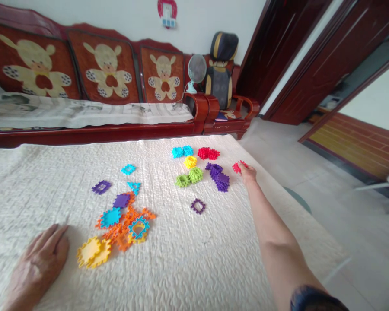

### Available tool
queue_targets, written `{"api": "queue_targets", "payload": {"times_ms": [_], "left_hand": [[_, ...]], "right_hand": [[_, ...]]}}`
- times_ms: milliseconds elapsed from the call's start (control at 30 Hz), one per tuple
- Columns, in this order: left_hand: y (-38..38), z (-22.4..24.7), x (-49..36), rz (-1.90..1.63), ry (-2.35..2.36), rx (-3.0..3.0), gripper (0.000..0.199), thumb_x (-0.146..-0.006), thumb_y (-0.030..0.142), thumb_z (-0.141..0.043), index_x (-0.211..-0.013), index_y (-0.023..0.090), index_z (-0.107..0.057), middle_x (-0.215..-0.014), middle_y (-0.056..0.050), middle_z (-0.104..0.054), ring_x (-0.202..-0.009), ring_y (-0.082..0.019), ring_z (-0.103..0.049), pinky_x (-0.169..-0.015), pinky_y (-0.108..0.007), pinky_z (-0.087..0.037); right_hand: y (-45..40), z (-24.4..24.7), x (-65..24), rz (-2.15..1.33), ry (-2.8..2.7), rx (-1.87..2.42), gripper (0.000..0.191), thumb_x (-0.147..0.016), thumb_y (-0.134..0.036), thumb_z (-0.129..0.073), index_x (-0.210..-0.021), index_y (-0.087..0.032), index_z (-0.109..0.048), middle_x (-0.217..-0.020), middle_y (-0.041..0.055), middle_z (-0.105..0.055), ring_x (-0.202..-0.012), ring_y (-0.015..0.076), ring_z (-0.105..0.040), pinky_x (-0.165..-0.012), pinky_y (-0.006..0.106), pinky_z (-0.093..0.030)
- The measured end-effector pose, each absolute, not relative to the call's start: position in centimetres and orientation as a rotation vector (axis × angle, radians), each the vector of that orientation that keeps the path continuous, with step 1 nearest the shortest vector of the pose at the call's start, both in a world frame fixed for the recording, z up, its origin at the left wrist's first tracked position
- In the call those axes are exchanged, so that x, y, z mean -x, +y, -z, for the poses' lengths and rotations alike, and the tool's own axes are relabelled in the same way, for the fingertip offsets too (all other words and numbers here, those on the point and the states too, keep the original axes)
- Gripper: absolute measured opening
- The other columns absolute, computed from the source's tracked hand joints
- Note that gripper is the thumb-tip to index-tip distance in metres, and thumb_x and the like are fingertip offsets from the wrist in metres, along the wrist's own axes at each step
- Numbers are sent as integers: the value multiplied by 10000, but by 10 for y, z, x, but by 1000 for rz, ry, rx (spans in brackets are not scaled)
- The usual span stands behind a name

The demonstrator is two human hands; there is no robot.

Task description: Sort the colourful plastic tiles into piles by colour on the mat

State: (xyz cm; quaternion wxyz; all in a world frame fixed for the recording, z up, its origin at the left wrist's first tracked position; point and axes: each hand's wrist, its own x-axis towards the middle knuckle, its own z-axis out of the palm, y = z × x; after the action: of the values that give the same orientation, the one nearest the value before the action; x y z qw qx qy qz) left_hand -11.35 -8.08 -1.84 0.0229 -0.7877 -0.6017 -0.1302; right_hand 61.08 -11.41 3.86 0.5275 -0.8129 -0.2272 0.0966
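At the right side of the table my right hand [249, 174] is closed on a red toothed building tile [237, 166], just above or touching the cloth; I cannot tell which. Left of it lie a red stack [208, 153] and purple stacks [221, 181] of tiles. My left hand [40, 261] rests open and flat on the cloth, holding nothing. Beside its fingers are yellow tiles [92, 251], then a loose heap of orange tiles [125, 242] with a blue tile [110, 217] and a purple tile [121, 201] on it.
Blue stacks [182, 151], a yellow stack [190, 162] and green stacks [189, 177] stand near mid-table. A purple frame tile [198, 206] lies alone. The white quilted cloth [181, 268] covers the table. Behind are a wooden sofa [199, 114] and a small fan [197, 69].
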Motion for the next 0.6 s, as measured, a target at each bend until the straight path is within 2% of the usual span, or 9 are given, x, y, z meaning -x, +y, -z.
{"api": "queue_targets", "payload": {"times_ms": [100,200,367,600], "left_hand": [[-83,8,106,411,-1875,2446,607,-944,458,-195,-1274,134,-588,-1399,-173,-553,-1360,-290,-478,-1207,-446,-352],[-83,8,104,425,-1844,2459,607,-952,445,-209,-1272,101,-593,-1382,-190,-564,-1348,-306,-486,-1190,-467,-368],[-80,13,104,468,-1802,2458,587,-959,410,-241,-1270,62,-598,-1373,-221,-561,-1317,-328,-500,-1168,-486,-382],[-80,16,108,432,-1735,2468,571,-972,393,-224,-1285,67,-573,-1378,-202,-552,-1334,-302,-476,-1187,-439,-345]], "right_hand": [[-122,-54,-585,-345,-531,1786,421,-634,-568,-743,-727,-210,-540,-653,28,-690,-591,155,-651,-499,229,-470],[-123,-57,-533,-673,-675,1569,496,-536,-530,-823,-809,-211,-560,-761,37,-722,-649,172,-679,-561,255,-510],[-112,-40,-441,-964,-952,1651,413,-574,-520,-771,-759,-214,-564,-630,-36,-632,-570,133,-585,-516,227,-426],[-117,-30,-425,-891,-1001,1768,316,-610,-453,-728,-736,-188,-609,-605,-50,-601,-563,116,-540,-533,218,-395]]}}
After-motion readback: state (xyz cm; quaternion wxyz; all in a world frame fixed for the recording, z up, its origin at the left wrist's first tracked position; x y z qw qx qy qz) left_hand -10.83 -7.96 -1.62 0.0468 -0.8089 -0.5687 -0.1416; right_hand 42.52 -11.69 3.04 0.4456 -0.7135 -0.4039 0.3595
